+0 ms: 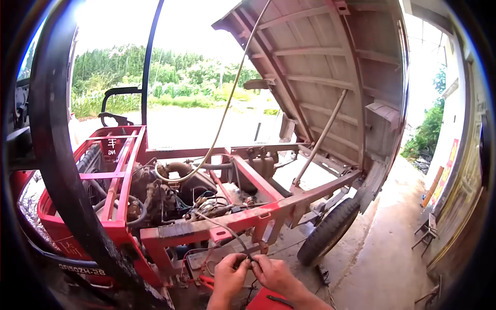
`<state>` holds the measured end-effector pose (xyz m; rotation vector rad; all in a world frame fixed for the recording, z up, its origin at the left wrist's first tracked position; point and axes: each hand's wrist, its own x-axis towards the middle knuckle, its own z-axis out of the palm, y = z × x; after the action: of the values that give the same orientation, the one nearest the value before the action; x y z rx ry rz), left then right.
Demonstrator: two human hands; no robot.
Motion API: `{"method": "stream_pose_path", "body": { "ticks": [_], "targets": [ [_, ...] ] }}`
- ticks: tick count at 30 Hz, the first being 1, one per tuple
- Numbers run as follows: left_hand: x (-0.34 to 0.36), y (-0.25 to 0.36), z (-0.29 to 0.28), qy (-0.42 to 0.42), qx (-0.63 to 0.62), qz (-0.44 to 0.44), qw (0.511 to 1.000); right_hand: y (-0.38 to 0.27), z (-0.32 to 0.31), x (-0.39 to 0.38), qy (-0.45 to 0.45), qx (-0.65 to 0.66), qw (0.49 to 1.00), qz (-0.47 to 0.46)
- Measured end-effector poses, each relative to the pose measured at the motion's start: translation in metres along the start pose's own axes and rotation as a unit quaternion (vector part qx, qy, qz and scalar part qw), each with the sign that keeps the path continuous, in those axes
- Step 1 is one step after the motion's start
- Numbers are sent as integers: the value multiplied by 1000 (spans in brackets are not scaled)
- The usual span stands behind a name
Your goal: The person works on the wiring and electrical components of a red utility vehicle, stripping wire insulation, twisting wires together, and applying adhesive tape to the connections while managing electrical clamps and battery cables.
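Note:
A dark cable runs from the engine bay over the red frame rail and ends up between my hands. My left hand pinches it near its end, fingers curled together. Right beside it, almost touching, my right hand pinches the same cable with thumb and fingertips. The fingers hide the exact spot they grip. Below my hands lies a red object with a black strip on it, cut off by the lower edge. Red wires hang at the left of my left hand.
A red three-wheeled truck's frame surrounds the exposed engine. Its cargo bed is tipped up on a prop rod. A tyre stands right of my hands. A black post rises at left; a pale hose arches overhead.

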<state>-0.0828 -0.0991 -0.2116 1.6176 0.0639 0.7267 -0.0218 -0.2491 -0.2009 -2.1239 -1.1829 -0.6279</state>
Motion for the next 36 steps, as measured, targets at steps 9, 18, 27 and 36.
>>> {"method": "stream_pose_path", "body": {
  "ticks": [9,18,27,36],
  "targets": [
    [19,-37,1,31,-4,11,999,-14,-8,32,9,-106,990,-88],
    [6,1,-1,65,109,36,991,-21,-1,21,10,-188,978,-92],
    [3,6,-18,62,140,14,988,-14,20,18,-56,-3,998,16],
    [12,-1,-26,-46,25,-49,997,-13,-3,28,-127,212,948,202]
  ]
}}
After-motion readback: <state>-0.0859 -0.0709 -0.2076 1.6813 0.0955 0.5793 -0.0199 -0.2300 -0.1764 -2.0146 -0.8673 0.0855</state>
